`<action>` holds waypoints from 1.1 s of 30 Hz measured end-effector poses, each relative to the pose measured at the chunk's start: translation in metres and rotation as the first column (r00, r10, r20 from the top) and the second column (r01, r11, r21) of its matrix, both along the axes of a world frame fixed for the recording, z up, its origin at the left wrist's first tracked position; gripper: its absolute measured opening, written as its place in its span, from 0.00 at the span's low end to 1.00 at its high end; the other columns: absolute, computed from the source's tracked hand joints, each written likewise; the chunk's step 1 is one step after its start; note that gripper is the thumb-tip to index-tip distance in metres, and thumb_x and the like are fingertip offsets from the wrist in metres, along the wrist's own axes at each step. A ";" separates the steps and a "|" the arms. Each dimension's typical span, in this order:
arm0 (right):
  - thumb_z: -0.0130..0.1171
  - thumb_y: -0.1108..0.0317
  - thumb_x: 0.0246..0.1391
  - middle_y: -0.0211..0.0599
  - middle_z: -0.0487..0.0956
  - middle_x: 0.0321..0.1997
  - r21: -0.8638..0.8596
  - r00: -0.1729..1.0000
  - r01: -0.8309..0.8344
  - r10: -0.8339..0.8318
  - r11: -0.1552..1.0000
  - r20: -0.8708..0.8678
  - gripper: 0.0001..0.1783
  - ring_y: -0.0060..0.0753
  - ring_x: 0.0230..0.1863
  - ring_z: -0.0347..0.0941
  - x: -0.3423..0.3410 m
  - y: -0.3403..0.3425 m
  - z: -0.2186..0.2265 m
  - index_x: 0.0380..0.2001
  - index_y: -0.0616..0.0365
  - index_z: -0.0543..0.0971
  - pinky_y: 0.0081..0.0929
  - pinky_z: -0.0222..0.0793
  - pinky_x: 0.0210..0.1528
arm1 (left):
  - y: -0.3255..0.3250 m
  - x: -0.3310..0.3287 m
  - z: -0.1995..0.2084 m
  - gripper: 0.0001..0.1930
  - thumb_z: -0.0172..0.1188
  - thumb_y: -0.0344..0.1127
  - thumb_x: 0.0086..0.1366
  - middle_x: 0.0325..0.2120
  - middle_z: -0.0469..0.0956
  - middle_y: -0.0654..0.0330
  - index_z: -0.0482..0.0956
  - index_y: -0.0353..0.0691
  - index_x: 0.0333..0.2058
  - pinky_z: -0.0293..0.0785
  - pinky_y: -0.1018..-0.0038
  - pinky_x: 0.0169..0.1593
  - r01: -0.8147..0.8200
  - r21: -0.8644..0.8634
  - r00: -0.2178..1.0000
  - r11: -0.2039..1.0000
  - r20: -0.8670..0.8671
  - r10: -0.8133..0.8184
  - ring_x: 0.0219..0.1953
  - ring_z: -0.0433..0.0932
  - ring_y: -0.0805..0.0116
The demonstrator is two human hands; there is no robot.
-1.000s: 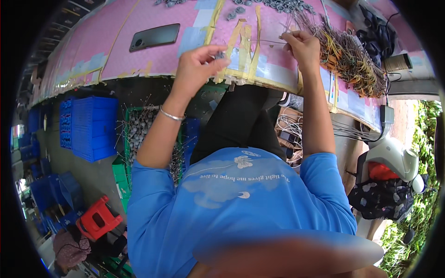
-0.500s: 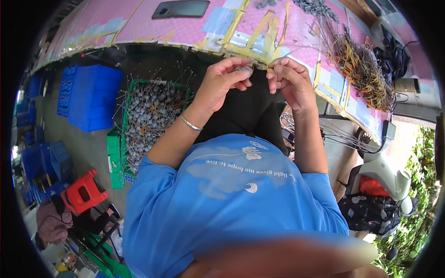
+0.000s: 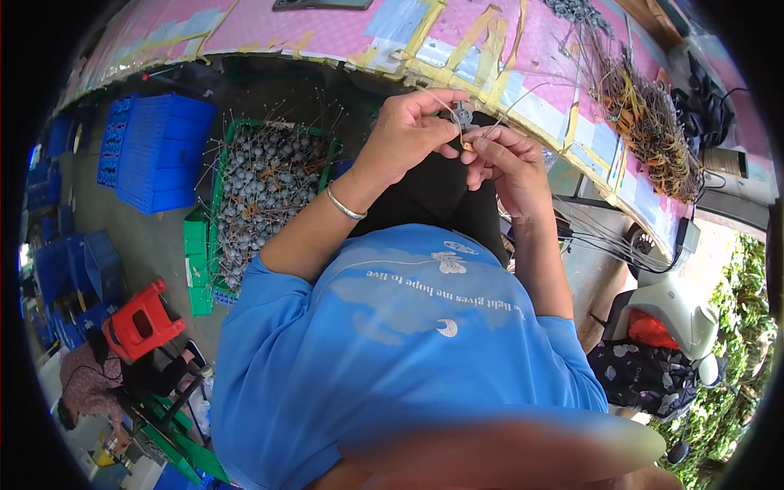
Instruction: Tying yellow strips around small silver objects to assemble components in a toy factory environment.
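Observation:
Close to the table's front edge, my left hand [image 3: 404, 137] pinches a small grey round plastic part [image 3: 462, 114] between thumb and fingertips. My right hand [image 3: 513, 163] is closed on a small orange-brown piece with thin wires [image 3: 468, 145], just below the grey part. The two pieces are very near each other; I cannot tell whether they are joined. Thin wires stick out above both hands, over the table's edge. On the table at the right lies a big bundle of similar orange-brown wired pieces [image 3: 645, 122].
The pink table [image 3: 327, 37] is patched with tape and carries a phone [image 3: 322, 4] and a pile of grey parts [image 3: 580, 12]. At the left stand a green crate [image 3: 219, 184] full of grey wired parts, blue crates [image 3: 167, 155] and a red stool [image 3: 145, 320]. Another person [image 3: 88, 376] sits lower left.
My hands have shifted slightly right relative to my body. The grey part, mostly covered by my fingers before, now shows its face, and the thin wires are plainer. The view has tilted slightly.

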State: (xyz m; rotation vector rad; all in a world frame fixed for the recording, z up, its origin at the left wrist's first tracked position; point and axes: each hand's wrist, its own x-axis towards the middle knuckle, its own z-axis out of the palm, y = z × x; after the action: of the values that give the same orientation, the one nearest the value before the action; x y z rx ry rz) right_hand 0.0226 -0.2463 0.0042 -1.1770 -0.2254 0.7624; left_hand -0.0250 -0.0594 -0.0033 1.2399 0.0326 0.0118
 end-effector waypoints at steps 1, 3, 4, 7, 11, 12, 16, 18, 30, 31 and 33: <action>0.54 0.72 0.61 0.38 0.81 0.28 -0.011 1.000 0.022 -0.022 1.000 0.000 0.09 0.25 0.21 0.77 0.000 0.000 -0.003 0.38 0.66 0.80 0.19 0.74 0.22 | 0.000 -0.001 0.002 0.18 0.57 0.24 0.63 0.42 0.80 0.52 0.74 0.29 0.53 0.83 0.77 0.35 -0.017 0.006 1.000 1.000 0.002 0.017 0.37 0.81 0.71; 0.54 0.71 0.61 0.38 0.81 0.29 -0.020 0.999 0.040 -0.040 0.999 -0.003 0.09 0.24 0.21 0.77 0.000 0.000 -0.006 0.38 0.65 0.80 0.19 0.74 0.23 | -0.001 -0.001 0.006 0.17 0.55 0.23 0.64 0.42 0.80 0.52 0.74 0.29 0.52 0.83 0.77 0.34 -0.037 0.014 0.999 0.999 0.000 0.037 0.38 0.82 0.70; 0.54 0.71 0.61 0.38 0.81 0.29 -0.023 0.999 0.035 -0.036 0.999 -0.009 0.09 0.24 0.21 0.77 0.000 -0.001 -0.007 0.38 0.65 0.80 0.19 0.74 0.23 | -0.002 -0.001 0.007 0.17 0.55 0.23 0.63 0.38 0.80 0.53 0.74 0.27 0.51 0.84 0.77 0.34 -0.074 0.000 0.997 0.997 -0.015 0.074 0.37 0.83 0.67; 0.55 0.71 0.61 0.38 0.82 0.30 -0.031 1.000 0.030 -0.030 0.999 0.003 0.09 0.25 0.22 0.78 -0.003 -0.001 -0.012 0.38 0.65 0.80 0.19 0.74 0.25 | -0.001 0.000 0.007 0.16 0.53 0.23 0.63 0.33 0.80 0.54 0.74 0.24 0.50 0.84 0.76 0.33 -0.123 -0.047 0.992 0.991 -0.047 0.121 0.35 0.84 0.63; 0.56 0.74 0.60 0.40 0.83 0.34 -0.041 0.981 0.046 -0.037 0.998 0.190 0.08 0.26 0.29 0.80 -0.013 0.003 -0.019 0.39 0.66 0.81 0.20 0.77 0.32 | 0.002 0.000 0.007 0.15 0.52 0.24 0.65 0.33 0.81 0.51 0.74 0.23 0.48 0.84 0.75 0.32 -0.153 -0.171 0.984 0.973 -0.117 0.134 0.32 0.85 0.60; 0.56 0.74 0.60 0.40 0.83 0.34 -0.041 0.982 0.049 -0.041 0.998 0.187 0.08 0.26 0.29 0.80 -0.014 0.004 -0.024 0.39 0.66 0.81 0.20 0.77 0.32 | 0.001 0.001 0.007 0.15 0.52 0.24 0.65 0.33 0.81 0.51 0.74 0.23 0.48 0.84 0.75 0.32 -0.150 -0.170 0.984 0.974 -0.121 0.130 0.32 0.85 0.60; 0.57 0.76 0.60 0.39 0.82 0.39 -0.143 0.679 0.146 0.006 0.979 0.734 0.10 0.28 0.40 0.80 -0.007 0.004 -0.029 0.44 0.67 0.80 0.22 0.77 0.41 | 0.001 -0.001 0.005 0.14 0.53 0.27 0.65 0.36 0.82 0.46 0.76 0.26 0.48 0.84 0.76 0.31 -0.055 -0.230 0.991 0.972 -0.132 0.025 0.30 0.84 0.63; 0.57 0.73 0.61 0.39 0.81 0.41 -0.091 0.865 0.286 -0.216 0.954 0.453 0.12 0.28 0.41 0.80 0.002 0.006 -0.029 0.45 0.67 0.80 0.22 0.76 0.44 | -0.002 -0.002 0.008 0.14 0.54 0.27 0.65 0.35 0.82 0.46 0.77 0.26 0.47 0.83 0.76 0.30 -0.011 -0.207 0.991 0.978 -0.133 -0.017 0.29 0.84 0.65; 0.57 0.72 0.59 0.52 0.80 0.46 0.353 0.957 0.146 -0.223 0.924 0.188 0.09 0.44 0.51 0.76 0.020 0.010 -0.024 0.37 0.67 0.81 0.36 0.71 0.55 | -0.013 0.000 0.015 0.09 0.56 0.25 0.62 0.29 0.82 0.49 0.80 0.28 0.39 0.82 0.76 0.24 0.058 -0.129 0.989 0.990 -0.125 -0.074 0.22 0.82 0.64; 0.57 0.72 0.59 0.52 0.80 0.46 0.354 0.956 0.148 -0.225 0.923 0.187 0.09 0.44 0.51 0.76 0.018 0.012 -0.023 0.37 0.67 0.81 0.36 0.71 0.55 | -0.013 0.001 0.015 0.08 0.56 0.25 0.62 0.28 0.82 0.48 0.80 0.29 0.38 0.81 0.76 0.24 0.050 -0.179 0.984 0.983 -0.162 -0.080 0.22 0.82 0.64; 0.58 0.72 0.59 0.50 0.81 0.43 0.308 0.958 0.195 -0.248 0.931 0.145 0.08 0.41 0.50 0.76 0.018 0.016 -0.018 0.36 0.67 0.81 0.36 0.71 0.55 | -0.015 0.003 0.013 0.07 0.57 0.25 0.61 0.28 0.82 0.48 0.79 0.29 0.37 0.81 0.76 0.23 0.024 -0.207 0.986 0.978 -0.159 -0.058 0.21 0.82 0.64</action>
State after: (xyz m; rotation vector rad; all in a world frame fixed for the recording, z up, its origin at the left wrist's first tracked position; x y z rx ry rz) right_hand 0.0402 -0.2304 -0.0134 -0.9702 -0.3379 0.4047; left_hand -0.0222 -0.0745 0.0099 1.0323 0.1484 -0.1276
